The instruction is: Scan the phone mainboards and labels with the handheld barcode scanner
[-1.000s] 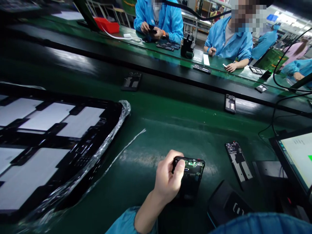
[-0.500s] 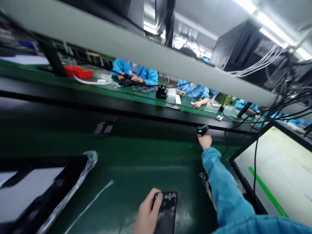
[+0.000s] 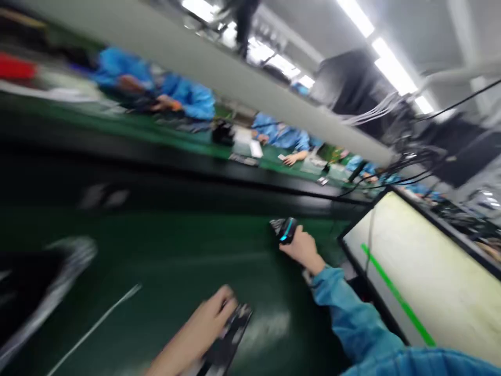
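Observation:
In the lower middle of the head view, my left hand (image 3: pixel 211 318) is closed on the edge of a dark, opened smartphone (image 3: pixel 229 342), whose inner parts show. The phone lies tilted just above or on the green bench surface; contact is hard to tell. Farther forward and to the right, my right hand (image 3: pixel 303 250) grips a black handheld scanner (image 3: pixel 288 231) with a glowing blue strip. Just behind the scanner is a small dark-and-light piece (image 3: pixel 276 224), blurred. My blue right sleeve (image 3: pixel 344 308) covers part of the bench.
A monitor (image 3: pixel 430 266) with a pale screen and green bar stands at right. A plastic-wrapped dark item (image 3: pixel 35 292) and a thin white strand (image 3: pixel 94 329) lie at left. Beyond a long pale beam (image 3: pixel 176 68), co-workers in blue sleeves (image 3: pixel 199 99) sit at another bench.
The view has swung to the right and blurred. My right hand has drawn the scanner back, nearer to my left hand, and turned it. The phone is now tilted in my left hand.

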A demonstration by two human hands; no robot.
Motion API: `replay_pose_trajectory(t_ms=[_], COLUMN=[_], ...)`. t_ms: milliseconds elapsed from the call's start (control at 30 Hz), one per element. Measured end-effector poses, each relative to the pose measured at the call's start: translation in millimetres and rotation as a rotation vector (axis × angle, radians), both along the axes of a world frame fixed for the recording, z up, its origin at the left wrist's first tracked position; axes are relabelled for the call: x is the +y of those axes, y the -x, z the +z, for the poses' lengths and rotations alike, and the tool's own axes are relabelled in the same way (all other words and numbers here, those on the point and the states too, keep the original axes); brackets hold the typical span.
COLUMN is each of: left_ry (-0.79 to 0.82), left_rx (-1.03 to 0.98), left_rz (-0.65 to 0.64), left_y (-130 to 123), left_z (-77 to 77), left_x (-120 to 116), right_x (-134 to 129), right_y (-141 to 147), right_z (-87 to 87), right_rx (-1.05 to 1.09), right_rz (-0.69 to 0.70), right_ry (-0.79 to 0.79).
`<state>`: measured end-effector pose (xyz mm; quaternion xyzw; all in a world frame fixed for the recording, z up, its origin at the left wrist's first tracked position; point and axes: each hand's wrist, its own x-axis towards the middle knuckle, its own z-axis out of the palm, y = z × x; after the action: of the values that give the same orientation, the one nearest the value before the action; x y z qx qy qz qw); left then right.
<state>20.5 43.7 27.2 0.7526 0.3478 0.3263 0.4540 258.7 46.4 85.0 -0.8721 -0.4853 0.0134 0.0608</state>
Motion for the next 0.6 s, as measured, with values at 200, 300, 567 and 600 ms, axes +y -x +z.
replay_pose_trajectory(t_ms=[200, 300, 567, 600], left_ry=[0.277, 0.301, 0.347, 0.361], left_rx=[0.201, 0.185, 0.306, 0.331], left_rz=[-0.244, -0.348, -0.477, -0.501], left_y=[30.0, 29.5, 30.6, 31.0], left_z=[-5.8, 3.8, 14.8, 15.0], left_x=[9.0, 12.5, 15.7, 17.0], right_x=[-95.8, -135.8, -135.2, -129.7], right_y=[41.6, 38.3, 46.3, 49.0], right_z=[-9.4, 19.8, 76.1, 76.4], right_rx=[0.221, 0.632, 0.907, 0.885], right_rz=[0.223, 0.249, 0.03, 0.045], right_ry=[0.061, 0.066, 0.555, 0.608])
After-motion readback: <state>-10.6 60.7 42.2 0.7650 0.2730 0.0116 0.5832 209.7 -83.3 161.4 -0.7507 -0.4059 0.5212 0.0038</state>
